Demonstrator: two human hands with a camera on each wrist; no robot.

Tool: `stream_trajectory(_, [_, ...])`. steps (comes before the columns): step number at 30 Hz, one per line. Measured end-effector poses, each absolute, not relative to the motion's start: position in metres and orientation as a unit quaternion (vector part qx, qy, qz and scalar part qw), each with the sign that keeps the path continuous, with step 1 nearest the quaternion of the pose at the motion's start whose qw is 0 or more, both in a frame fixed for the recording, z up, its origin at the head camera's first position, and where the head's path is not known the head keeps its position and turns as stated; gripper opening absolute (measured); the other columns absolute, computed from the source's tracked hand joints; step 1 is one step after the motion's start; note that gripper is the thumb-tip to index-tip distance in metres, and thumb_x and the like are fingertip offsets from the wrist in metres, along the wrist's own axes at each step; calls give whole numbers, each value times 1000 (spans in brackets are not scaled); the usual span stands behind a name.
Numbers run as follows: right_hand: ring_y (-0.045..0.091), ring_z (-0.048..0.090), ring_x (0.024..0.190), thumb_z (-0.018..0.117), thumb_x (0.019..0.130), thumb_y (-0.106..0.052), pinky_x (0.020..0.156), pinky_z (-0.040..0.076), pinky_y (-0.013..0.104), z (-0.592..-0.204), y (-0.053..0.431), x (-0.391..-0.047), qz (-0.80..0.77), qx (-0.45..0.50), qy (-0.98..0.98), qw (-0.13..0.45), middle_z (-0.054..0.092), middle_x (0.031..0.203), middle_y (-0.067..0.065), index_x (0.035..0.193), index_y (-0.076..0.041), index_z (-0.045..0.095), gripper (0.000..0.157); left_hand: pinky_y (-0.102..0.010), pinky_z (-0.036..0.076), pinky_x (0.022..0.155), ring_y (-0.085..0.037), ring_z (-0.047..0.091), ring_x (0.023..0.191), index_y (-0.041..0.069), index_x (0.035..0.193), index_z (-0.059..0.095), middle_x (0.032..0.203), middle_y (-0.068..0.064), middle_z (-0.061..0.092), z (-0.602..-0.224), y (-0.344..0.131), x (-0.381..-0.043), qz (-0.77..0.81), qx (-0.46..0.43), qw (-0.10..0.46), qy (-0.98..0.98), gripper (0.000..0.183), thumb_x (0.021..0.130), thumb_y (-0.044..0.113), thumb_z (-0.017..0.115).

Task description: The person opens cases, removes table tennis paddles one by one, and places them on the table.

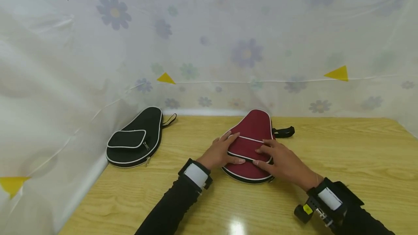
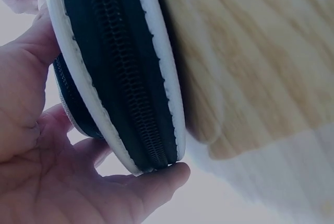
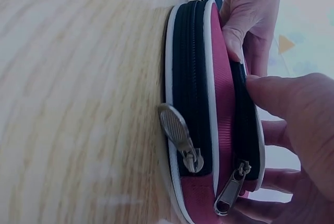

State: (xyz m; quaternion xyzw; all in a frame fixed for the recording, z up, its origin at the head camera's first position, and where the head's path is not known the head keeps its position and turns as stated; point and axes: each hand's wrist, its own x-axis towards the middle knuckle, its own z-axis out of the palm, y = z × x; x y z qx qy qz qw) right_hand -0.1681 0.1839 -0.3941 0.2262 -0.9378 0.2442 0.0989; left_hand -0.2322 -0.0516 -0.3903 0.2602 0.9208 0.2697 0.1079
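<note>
"Where's the red case (image 1: 250,130)?"

"Lying flat on the surface (image 1: 343,166), in front of the person, with its front pocket (image 1: 247,148) facing up and its black strap (image 1: 285,132) out to the right."

"And each grip?"

"The left hand (image 1: 218,153) has a loosely spread grip, fingers over the pocket's left part and thumb at its lower edge. The right hand (image 1: 287,164) rests on the other side, fingers slightly bent, thumb at that same edge. Both grips are fairly wide, resting on the case rather than closed round it, and the thumbs nearly meet."

"What's inside?"

"Can't tell; the cloth hides it. The main zip (image 2: 122,62) looks meshed where the left wrist view shows it. The right wrist view has two metal parts (rather chunky ones): the main pull (image 3: 176,129) and the pocket pull (image 3: 229,192)."

"Any other container?"

"A black case (image 1: 137,139), well apart to the left, pocket upward, contents hidden too."
</note>
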Motion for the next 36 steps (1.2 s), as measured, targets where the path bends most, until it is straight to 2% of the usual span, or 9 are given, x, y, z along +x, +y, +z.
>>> stream_trajectory(5, [47,57,116,75,91,-30,91,48,60,-395,183,-167,239,229,-937,112,58,130,26,110,-10,75,28,-56,32,113,-45,23,149,19,160,30,167,-10,20,-387,-53,-231,276,259,111,919,90,87,37,79])
stream_trajectory(12, [40,57,115,78,89,-32,93,47,56,-398,182,-166,241,238,-933,125,61,121,19,107,-14,78,26,-52,34,113,-41,27,148,18,160,31,166,-10,23,-387,-55,-232,292,251,121,915,91,86,32,81])
stream_trajectory(21, [24,59,98,78,88,-36,81,50,45,-399,182,-161,238,235,-934,128,60,115,10,108,-18,78,27,-49,36,113,-37,30,148,19,160,30,166,-10,24,-386,-54,-232,296,245,126,915,90,87,31,81])
stream_trajectory(36, [14,54,87,79,87,-41,75,50,38,-398,177,-158,229,243,-933,134,56,106,3,110,-18,78,33,-47,35,114,-35,34,147,15,159,32,164,-13,28,-381,-57,-233,284,256,113,917,82,91,24,76])
